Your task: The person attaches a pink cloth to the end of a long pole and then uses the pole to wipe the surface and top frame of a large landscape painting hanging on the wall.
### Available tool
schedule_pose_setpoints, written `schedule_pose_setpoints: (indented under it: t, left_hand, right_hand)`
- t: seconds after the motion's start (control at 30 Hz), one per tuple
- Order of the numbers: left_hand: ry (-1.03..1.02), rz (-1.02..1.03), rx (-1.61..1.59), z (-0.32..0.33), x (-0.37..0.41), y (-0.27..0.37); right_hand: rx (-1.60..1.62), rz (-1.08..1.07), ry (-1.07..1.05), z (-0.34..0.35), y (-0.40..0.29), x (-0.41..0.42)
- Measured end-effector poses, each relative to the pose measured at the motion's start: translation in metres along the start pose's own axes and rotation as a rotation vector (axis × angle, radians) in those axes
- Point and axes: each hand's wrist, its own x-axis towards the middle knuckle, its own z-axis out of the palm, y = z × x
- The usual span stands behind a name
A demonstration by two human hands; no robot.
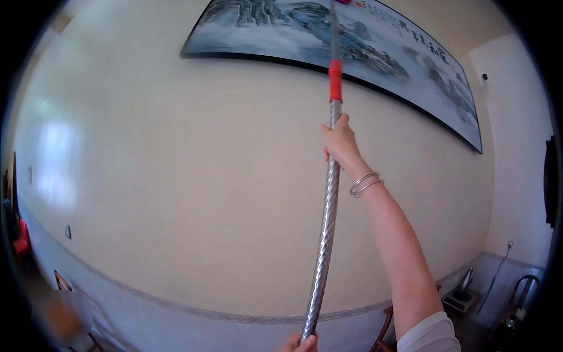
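Note:
A long pole of spiral-patterned metal [324, 233] runs from the bottom middle up to the top of the view. My right hand [341, 141], with thin bangles at the wrist, grips it just below its red collar [335, 81]. Down at the bottom edge my left hand [303, 342] is closed around the lower part of the pole. Above the collar a thinner section passes in front of a wide framed landscape painting [281, 39] on the wall. A purple-pink piece [343, 1] at the pole's far end is mostly cut off by the top edge.
A beige wall [198, 176] fills the middle, with a patterned border strip [246, 317] low down. Wooden chair parts [382, 330] stand at lower right, near a tray with a metal vessel [467, 281]. A cord hangs from a wall socket [509, 244]. A red chair [22, 240] is at far left.

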Motion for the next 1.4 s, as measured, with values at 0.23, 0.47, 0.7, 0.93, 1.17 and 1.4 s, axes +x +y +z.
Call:
schedule_pose_setpoints:
  t: [0.23, 0.47, 0.7, 0.93, 1.17, 1.4]
  left_hand:
    - [-0.110, -0.059, -0.123, 0.053, 0.019, -0.073]
    - [-0.306, -0.138, -0.107, 0.074, 0.031, -0.048]
    - [-0.213, -0.053, 0.168, 0.025, 0.026, 0.017]
    - [-0.085, 0.167, 0.305, -0.015, -0.024, 0.076]
    - [0.012, 0.211, 0.106, -0.025, -0.031, 0.070]
    - [0.006, 0.358, 0.071, -0.061, -0.039, 0.097]
  right_hand:
    - [-0.026, -0.030, -0.146, -0.026, -0.005, -0.017]
    - [-0.078, -0.011, -0.021, -0.096, 0.032, 0.013]
    - [0.049, 0.086, 0.105, -0.100, 0.056, 0.040]
    - [0.087, 0.056, 0.120, -0.027, 0.007, 0.037]
    - [0.146, -0.054, -0.027, 0.045, -0.046, 0.024]
    - [0.135, -0.092, -0.119, 0.112, -0.102, 0.031]
